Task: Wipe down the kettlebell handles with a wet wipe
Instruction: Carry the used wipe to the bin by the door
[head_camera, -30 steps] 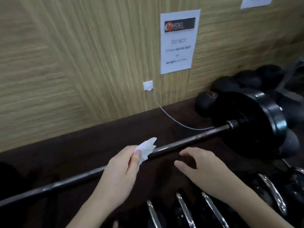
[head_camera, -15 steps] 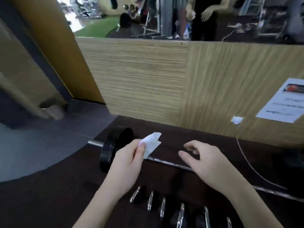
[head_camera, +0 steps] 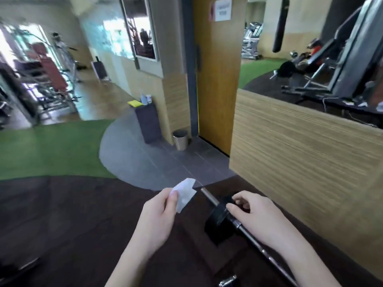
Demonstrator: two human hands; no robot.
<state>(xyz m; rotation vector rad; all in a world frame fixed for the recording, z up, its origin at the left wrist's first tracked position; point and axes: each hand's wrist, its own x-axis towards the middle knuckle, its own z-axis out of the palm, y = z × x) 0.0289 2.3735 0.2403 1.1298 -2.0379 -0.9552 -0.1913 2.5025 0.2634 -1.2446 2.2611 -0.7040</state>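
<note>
Wet wipe (head_camera: 185,194), white and crumpled, pinched in left hand (head_camera: 159,217); right hand (head_camera: 256,216) loosely curled, empty.

Whole view smeared by motion blur. Sign (head_camera: 222,8) on the door too blurred to read, top cut by the upper edge. Bar (head_camera: 267,257) partly hidden behind the right hand (head_camera: 257,216), far end running out at the bottom edge. Plate (head_camera: 219,224) partly covered by the right hand's fingertips. Chrome piece (head_camera: 228,282) at the bottom edge cut off, unidentifiable. Items on the dark stand (head_camera: 148,121) too small to tell.
</note>
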